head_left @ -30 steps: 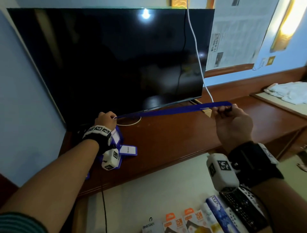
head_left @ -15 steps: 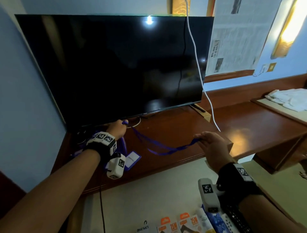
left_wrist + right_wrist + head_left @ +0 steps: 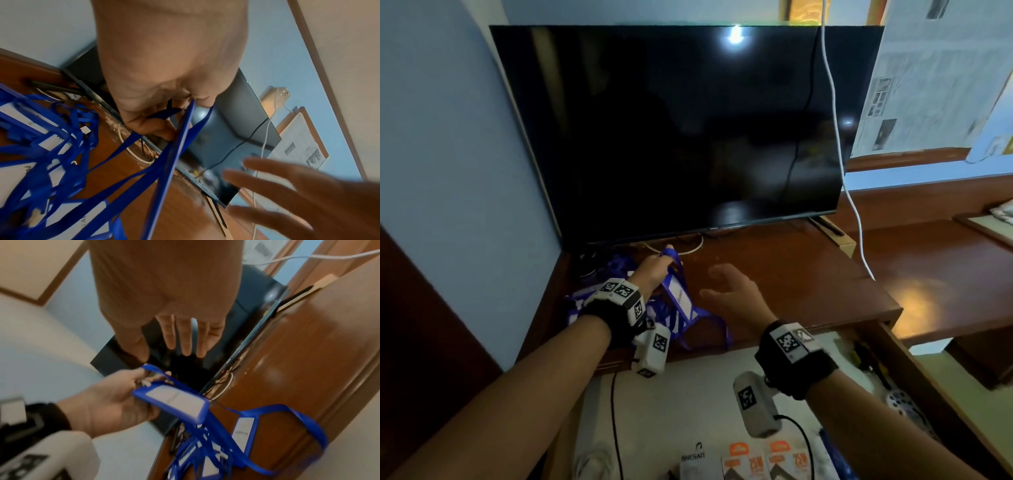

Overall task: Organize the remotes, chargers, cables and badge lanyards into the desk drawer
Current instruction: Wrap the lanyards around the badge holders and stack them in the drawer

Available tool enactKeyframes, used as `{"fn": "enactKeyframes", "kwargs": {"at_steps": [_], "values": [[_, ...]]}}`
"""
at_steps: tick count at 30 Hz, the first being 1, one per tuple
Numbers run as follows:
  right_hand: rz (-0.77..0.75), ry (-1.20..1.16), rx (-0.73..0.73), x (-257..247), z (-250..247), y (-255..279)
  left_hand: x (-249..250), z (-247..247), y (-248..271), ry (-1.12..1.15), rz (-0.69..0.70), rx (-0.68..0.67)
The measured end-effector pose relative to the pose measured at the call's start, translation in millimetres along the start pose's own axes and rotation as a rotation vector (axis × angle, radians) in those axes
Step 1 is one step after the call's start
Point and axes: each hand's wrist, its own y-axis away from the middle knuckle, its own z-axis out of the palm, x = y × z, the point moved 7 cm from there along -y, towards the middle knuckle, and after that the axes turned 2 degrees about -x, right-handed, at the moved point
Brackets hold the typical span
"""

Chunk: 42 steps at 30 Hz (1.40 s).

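A tangle of blue badge lanyards (image 3: 671, 313) with white cards lies on the brown desk (image 3: 784, 274) in front of the TV. My left hand (image 3: 654, 265) pinches one blue lanyard strap (image 3: 180, 129) and holds its blue badge holder (image 3: 172, 400) a little above the pile. My right hand (image 3: 729, 291) hovers over the desk just right of the pile, fingers (image 3: 185, 339) spread and straight, holding nothing. Below the desk edge the drawer (image 3: 914, 377) stands pulled out, with orange charger boxes (image 3: 767, 462) and a white box (image 3: 693, 462) at its front.
A large black TV (image 3: 681, 130) stands at the back of the desk. A white cable (image 3: 835, 113) hangs down across its right side to the desk. A coiled white cord (image 3: 693, 245) lies under the screen. Newspaper (image 3: 935, 78) covers the wall on the right.
My right hand has let go of the lanyard's far end and moved left toward the pile, fingers spread. The strap, taut a second ago, has gone slack onto the desk.
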Motion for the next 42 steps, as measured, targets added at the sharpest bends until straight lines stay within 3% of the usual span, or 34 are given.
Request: {"fn": "enactKeyframes", "kwargs": {"at_steps": [2, 4, 8, 13, 20, 23, 27, 30, 32, 35, 37, 39, 42], "values": [[-0.080, 0.067, -0.133, -14.2, 31.9, -7.1, -2.0, 5.1, 7.0, 0.047, -0.034, -0.039], [-0.126, 0.242, -0.168, -18.3, 55.9, -15.5, 0.3, 8.6, 14.9, 0.067, -0.044, -0.069], [-0.164, 0.366, -0.009, -13.8, 71.0, -26.0, 1.0, 7.3, 29.1, -0.050, -0.078, -0.135], [-0.222, 0.265, 0.083, -8.8, 63.0, -15.5, 0.3, -12.9, 34.5, -0.297, -0.082, -0.229], [-0.086, 0.093, 0.173, 5.5, -0.5, -14.7, -25.4, -63.1, 16.8, -0.584, -0.173, -0.225], [-0.049, -0.036, 0.240, 16.1, -30.1, -6.7, -22.2, -79.3, 5.6, -0.575, -0.123, -0.115], [0.011, -0.326, 0.471, 35.7, -72.0, 12.0, -6.7, -112.6, -9.3, -0.470, -0.051, 0.178], [0.120, -0.477, 0.620, 53.9, -89.3, 29.8, 11.1, -126.8, -6.6, -0.553, 0.006, 0.350], [0.190, -0.610, 0.609, 63.3, -83.8, 40.9, 9.4, -125.4, -0.9, -0.651, -0.042, 0.393], [0.277, -0.786, 0.500, 70.1, -62.7, 53.2, 0.8, -96.3, 10.5, -0.697, -0.029, 0.344], [0.311, -0.825, 0.441, 68.7, -51.1, 57.3, -6.0, -62.7, 21.9, -0.562, 0.062, 0.266], [0.353, -0.836, 0.362, 66.6, -38.7, 60.8, -14.5, -20.0, 38.9, -0.329, 0.102, 0.093], [0.411, -0.825, 0.246, 67.8, -19.8, 71.4, -32.0, 40.0, 69.6, -0.102, 0.003, -0.129]]}}
